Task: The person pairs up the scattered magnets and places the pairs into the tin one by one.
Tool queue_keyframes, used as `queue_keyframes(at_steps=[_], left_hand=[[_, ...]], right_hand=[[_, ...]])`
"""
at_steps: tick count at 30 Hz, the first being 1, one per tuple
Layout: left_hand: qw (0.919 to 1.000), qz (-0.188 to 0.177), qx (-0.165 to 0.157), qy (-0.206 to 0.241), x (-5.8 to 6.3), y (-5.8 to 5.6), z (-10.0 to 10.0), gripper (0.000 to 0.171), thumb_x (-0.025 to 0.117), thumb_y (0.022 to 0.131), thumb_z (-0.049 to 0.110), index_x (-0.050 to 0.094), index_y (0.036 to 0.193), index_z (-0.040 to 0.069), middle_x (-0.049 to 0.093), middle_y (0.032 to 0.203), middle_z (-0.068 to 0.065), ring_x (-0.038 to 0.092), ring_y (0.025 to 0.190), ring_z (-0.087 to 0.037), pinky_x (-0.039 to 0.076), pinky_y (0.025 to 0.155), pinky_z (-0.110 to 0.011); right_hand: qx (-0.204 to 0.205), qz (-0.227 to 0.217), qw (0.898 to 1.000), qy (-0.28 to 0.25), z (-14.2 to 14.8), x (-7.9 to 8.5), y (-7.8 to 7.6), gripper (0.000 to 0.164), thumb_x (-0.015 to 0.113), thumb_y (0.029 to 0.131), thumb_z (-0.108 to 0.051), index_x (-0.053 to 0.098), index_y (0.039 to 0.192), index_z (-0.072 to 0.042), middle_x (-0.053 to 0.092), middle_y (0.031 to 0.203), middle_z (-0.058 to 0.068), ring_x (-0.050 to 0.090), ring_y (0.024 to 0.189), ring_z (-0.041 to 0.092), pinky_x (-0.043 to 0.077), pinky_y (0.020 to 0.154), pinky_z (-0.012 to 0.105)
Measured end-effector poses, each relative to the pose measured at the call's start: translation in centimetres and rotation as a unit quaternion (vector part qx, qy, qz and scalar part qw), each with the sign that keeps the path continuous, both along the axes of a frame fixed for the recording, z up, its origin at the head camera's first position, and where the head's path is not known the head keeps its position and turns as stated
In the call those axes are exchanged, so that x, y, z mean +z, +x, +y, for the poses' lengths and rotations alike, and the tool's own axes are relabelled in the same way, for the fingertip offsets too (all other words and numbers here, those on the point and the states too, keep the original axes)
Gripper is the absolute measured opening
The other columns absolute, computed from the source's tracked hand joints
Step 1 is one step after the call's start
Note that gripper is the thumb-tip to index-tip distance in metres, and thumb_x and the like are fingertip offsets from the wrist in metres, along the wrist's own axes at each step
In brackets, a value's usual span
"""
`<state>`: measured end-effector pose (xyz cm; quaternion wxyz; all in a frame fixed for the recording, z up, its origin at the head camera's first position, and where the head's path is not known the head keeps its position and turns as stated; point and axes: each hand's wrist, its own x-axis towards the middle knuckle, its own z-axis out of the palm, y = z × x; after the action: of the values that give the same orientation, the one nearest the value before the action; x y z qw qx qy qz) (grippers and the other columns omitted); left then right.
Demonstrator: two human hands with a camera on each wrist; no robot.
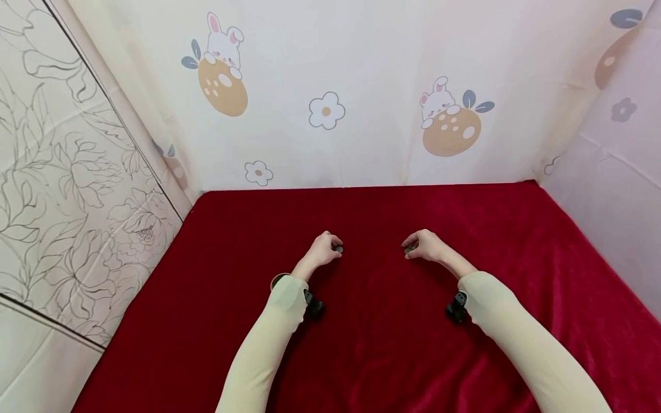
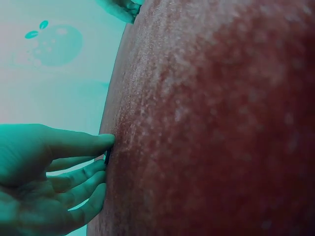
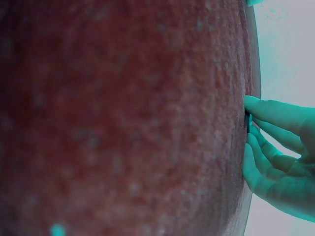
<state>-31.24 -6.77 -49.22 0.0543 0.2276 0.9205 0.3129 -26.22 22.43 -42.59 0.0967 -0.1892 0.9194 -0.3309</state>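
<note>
At the middle of the red cloth, my left hand (image 1: 323, 250) pinches a small dark, round, flat disc (image 1: 338, 249) between thumb and fingers. In the left wrist view that disc (image 2: 107, 156) shows as a thin dark edge low at the cloth. Across a short gap of cloth, my right hand (image 1: 428, 246) pinches a similar small dark disc (image 1: 408, 250). The right wrist view shows this disc (image 3: 248, 122) edge-on between the thumb and fingertips, close against the cloth. Both hands face each other, and the fingers partly hide the discs.
A red velvet cloth (image 1: 372, 321) covers the table, with wrinkles near the front right. Behind it hangs a pale curtain (image 1: 377, 51) printed with rabbits and flowers. A flower-patterned panel (image 1: 77, 172) stands along the left. Each wrist wears a small black camera (image 1: 457, 308).
</note>
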Motion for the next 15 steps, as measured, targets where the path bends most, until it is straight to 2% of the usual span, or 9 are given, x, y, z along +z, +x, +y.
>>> queue_keyframes(at_steps=[3,6,8,10,11,13,15], left_hand=[[0.9998,-0.020,0.000,0.008,-4.4,-3.4,-0.2,0.026,0.070,0.076,0.021,0.065,0.100,0.011,0.051,0.095,-0.004,0.050,0.083,-0.015,0.043,0.068,-0.025],[0.9997,-0.024,0.005,0.002,-5.2,-3.9,-0.3,0.025,0.070,0.077,0.021,0.065,0.100,0.012,0.051,0.097,-0.003,0.050,0.085,-0.015,0.043,0.069,-0.026],[0.9999,0.005,-0.002,0.010,-5.3,-3.6,-0.4,0.022,0.069,0.077,0.021,0.065,0.096,0.011,0.050,0.093,-0.003,0.048,0.081,-0.012,0.041,0.065,-0.023],[1.0000,0.002,0.006,0.006,-3.5,-2.3,-0.1,0.019,0.068,0.078,0.017,0.065,0.095,0.009,0.050,0.093,-0.004,0.047,0.081,-0.013,0.041,0.065,-0.023],[0.9997,-0.018,0.014,0.004,-2.2,-1.5,0.1,0.019,0.067,0.079,0.016,0.065,0.096,0.009,0.051,0.095,-0.004,0.048,0.084,-0.014,0.042,0.069,-0.024],[0.9982,-0.053,0.028,0.004,0.9,0.3,0.5,0.020,0.066,0.079,0.013,0.064,0.098,0.007,0.052,0.099,-0.006,0.049,0.090,-0.016,0.043,0.074,-0.026],[0.9958,-0.078,0.046,-0.015,3.6,2.2,1.0,0.021,0.063,0.081,0.007,0.063,0.102,0.001,0.052,0.104,-0.011,0.048,0.096,-0.023,0.043,0.079,-0.030]], right_hand=[[-0.002,0.000,1.000,0.001,-0.2,0.2,0.1,0.028,0.068,0.073,0.000,0.062,0.097,0.012,0.064,0.087,0.018,0.059,0.076,0.024,0.049,0.064,0.031],[-0.005,0.003,1.000,0.005,-0.3,0.3,0.1,0.028,0.071,0.071,-0.003,0.063,0.094,0.012,0.064,0.083,0.018,0.060,0.074,0.024,0.049,0.063,0.031],[-0.010,0.006,1.000,-0.001,-0.2,0.3,0.0,0.028,0.073,0.069,-0.007,0.065,0.090,0.010,0.065,0.080,0.016,0.059,0.071,0.022,0.048,0.062,0.031],[-0.012,0.008,1.000,-0.010,0.0,0.1,-0.2,0.028,0.076,0.067,-0.012,0.067,0.085,0.007,0.065,0.076,0.012,0.059,0.068,0.019,0.047,0.060,0.030],[-0.004,0.018,0.999,-0.029,0.3,-0.4,-0.4,0.026,0.077,0.066,-0.016,0.068,0.082,0.003,0.065,0.073,0.008,0.058,0.065,0.016,0.046,0.057,0.027],[-0.003,0.019,0.999,-0.035,0.5,-0.6,-0.6,0.025,0.078,0.065,-0.019,0.069,0.079,0.000,0.065,0.070,0.005,0.057,0.062,0.013,0.046,0.056,0.026],[-0.002,0.021,0.999,-0.035,0.6,-0.6,-0.6,0.023,0.077,0.066,-0.019,0.070,0.077,0.000,0.065,0.069,0.005,0.057,0.061,0.012,0.046,0.055,0.026]])
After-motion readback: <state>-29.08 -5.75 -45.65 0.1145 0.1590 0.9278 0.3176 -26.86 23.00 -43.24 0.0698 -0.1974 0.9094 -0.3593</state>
